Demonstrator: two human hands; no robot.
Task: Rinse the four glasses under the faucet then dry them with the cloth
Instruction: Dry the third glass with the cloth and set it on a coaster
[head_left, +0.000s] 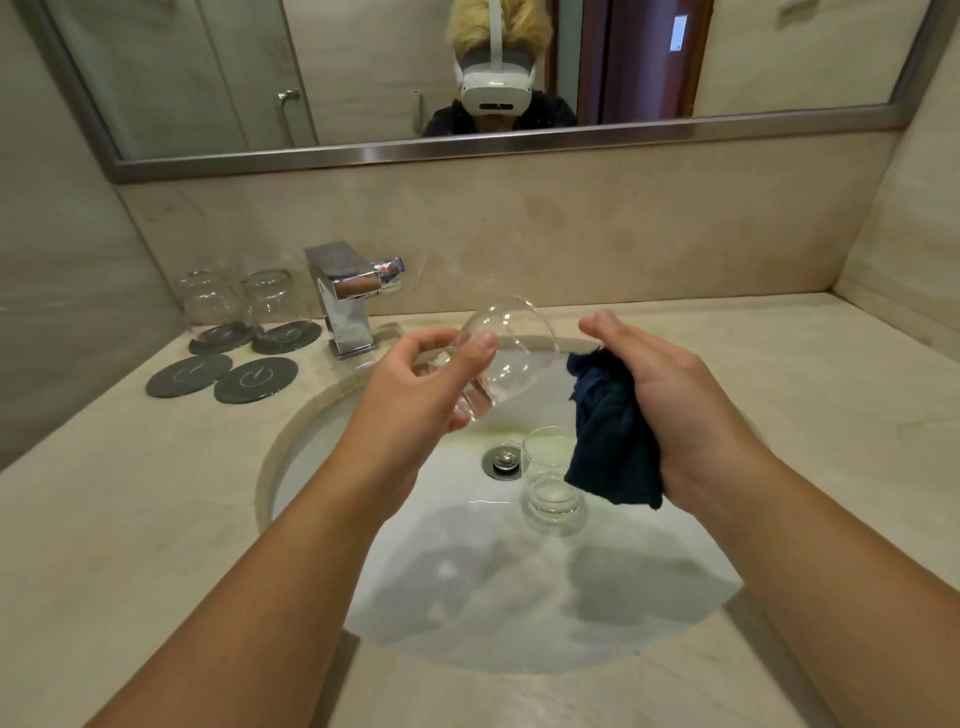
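My left hand (415, 384) grips a clear glass (506, 358) by its base, tilted with its mouth facing up and right, above the sink (291, 447). A dark blue cloth (613, 447) hangs bunched in my right hand (675, 410), just right of that glass and not touching it. Another glass (550, 480) stands upright in the basin beside the drain (503, 461), partly behind the cloth. Two more glasses (208, 301) (267, 296) rest upside down on dark coasters at the back left. The chrome faucet (348, 296) stands behind the basin; no water runs from it.
Two bare dark coasters (189, 375) (255, 380) lie on the beige counter left of the sink. A mirror (363, 156) spans the back wall, and side walls close in left and right. Counter stretches to the right of the basin.
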